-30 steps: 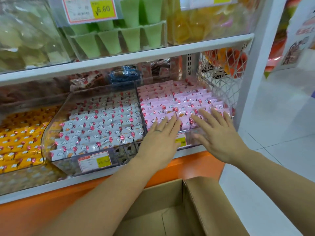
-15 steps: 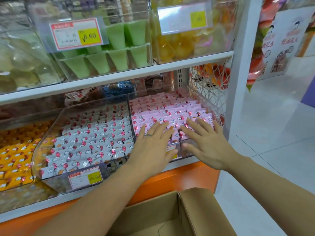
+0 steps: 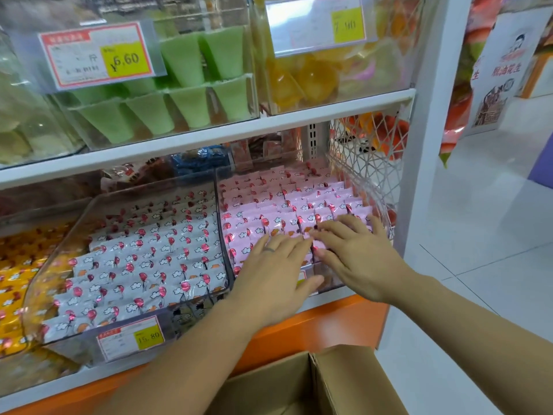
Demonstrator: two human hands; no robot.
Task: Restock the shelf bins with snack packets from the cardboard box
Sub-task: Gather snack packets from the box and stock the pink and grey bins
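Rows of pink snack packets (image 3: 284, 199) fill the clear shelf bin (image 3: 220, 187) at the right of the lower shelf. My left hand (image 3: 275, 265), with a ring on one finger, lies flat on the front rows of pink packets. My right hand (image 3: 353, 250) lies flat beside it on the front right packets, fingers spread and straight. Neither hand holds a packet. An open cardboard box (image 3: 344, 381) stands below my arms on the floor; its inside is mostly out of view.
Left of the pink bin is a clear bin of white packets (image 3: 143, 265), then yellow packets (image 3: 15, 271). Above, bins hold green cups (image 3: 191, 85) and yellow jelly cups (image 3: 308, 76). A white mesh panel (image 3: 365, 163) closes the shelf's right side. Tiled floor (image 3: 478, 235) lies right.
The view has shifted down and left against the shelf. Both hands have slid slightly forward over the front rows of pink packets and sit closer together.
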